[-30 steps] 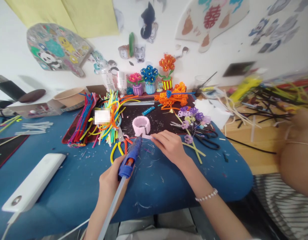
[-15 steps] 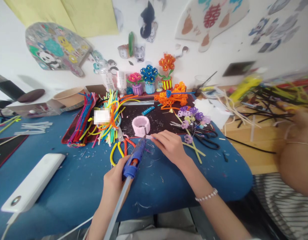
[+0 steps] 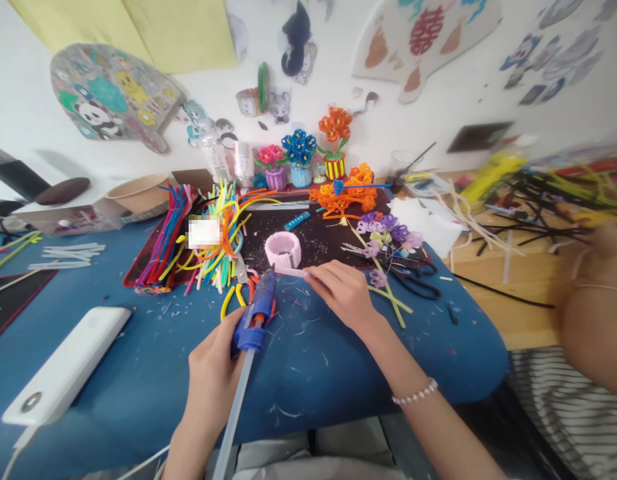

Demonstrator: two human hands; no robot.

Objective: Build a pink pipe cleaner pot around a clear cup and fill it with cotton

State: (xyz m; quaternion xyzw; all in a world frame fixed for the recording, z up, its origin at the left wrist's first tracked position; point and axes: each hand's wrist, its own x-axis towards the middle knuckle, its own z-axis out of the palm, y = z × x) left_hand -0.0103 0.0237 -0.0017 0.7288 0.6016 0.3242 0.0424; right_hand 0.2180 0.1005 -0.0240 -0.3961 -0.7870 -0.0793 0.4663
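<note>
My left hand (image 3: 211,367) is closed round a blue hot glue gun (image 3: 261,303), a long clear glue stick (image 3: 234,413) coming out of its back. The nozzle points at the near end of a short pale strip (image 3: 291,272), very close to it; contact cannot be made out. My right hand (image 3: 344,293) pinches the strip's other end between thumb and fingers. Just behind the strip stands a pale pink fuzzy ring (image 3: 274,257), like a small round pot wall, on the dark mat (image 3: 328,247). Pliers with yellow and orange handles (image 3: 228,303) lie partly hidden behind the gun.
Bundles of coloured pipe cleaners (image 3: 175,233) lie at left. Purple pipe-cleaner flowers (image 3: 383,230) and black scissors (image 3: 413,277) lie to the right. Three potted flowers (image 3: 301,157) stand by the wall. A white power bank (image 3: 68,367) sits front left. Another person's arm (image 3: 595,320) is at right.
My left hand has drawn the glue gun left and slightly down, so its nozzle moves along the strip to its left end. My right hand stays nearly still with the strip.
</note>
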